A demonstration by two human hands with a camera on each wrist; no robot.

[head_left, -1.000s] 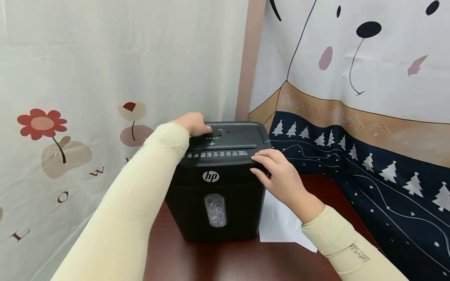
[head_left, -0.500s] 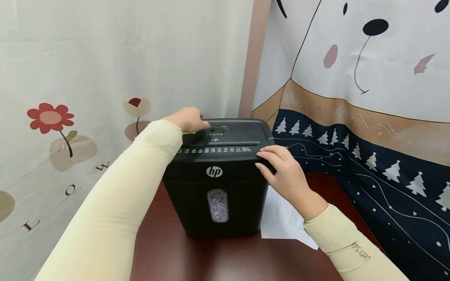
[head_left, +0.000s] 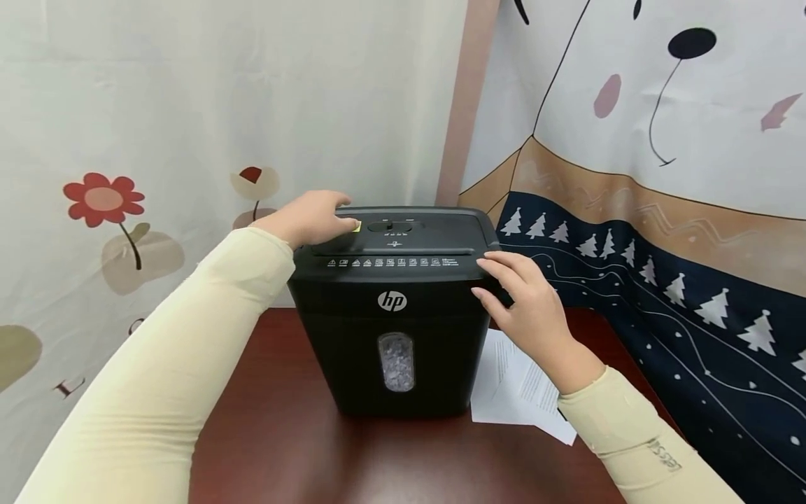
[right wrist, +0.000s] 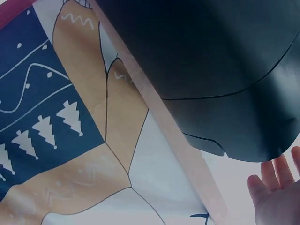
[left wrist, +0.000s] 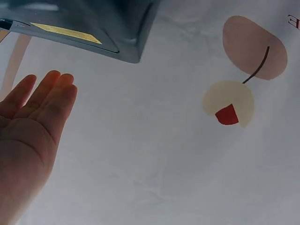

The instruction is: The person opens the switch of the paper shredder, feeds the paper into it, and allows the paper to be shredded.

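A black HP paper shredder (head_left: 441, 343) stands upright on the table, with pale shreds behind its front window (head_left: 397, 362). Over the left part of its lid is my left hand (head_left: 311, 218), thumb near a yellow label (head_left: 357, 227) beside the slide switch (head_left: 389, 226). The left wrist view shows that hand (left wrist: 35, 122) with straight fingers and nothing in the palm, just off the shredder's edge (left wrist: 98, 28). My right hand (head_left: 529, 297) has its fingertips at the front right corner of the lid, fingers relaxed. In the right wrist view its fingertips (right wrist: 257, 183) come right up to the shredder's rim.
Printed paper sheets (head_left: 504, 392) lie on the dark red table (head_left: 283, 434), to the right of the shredder and partly behind it. A pale curtain (head_left: 352, 91) hangs close behind, and a patterned cloth (head_left: 630, 280) borders the right side.
My left hand has drawn back leftward from the slide switch, uncovering the switch and the yellow label. The right hand stays at the corner. The head view has shifted slightly.
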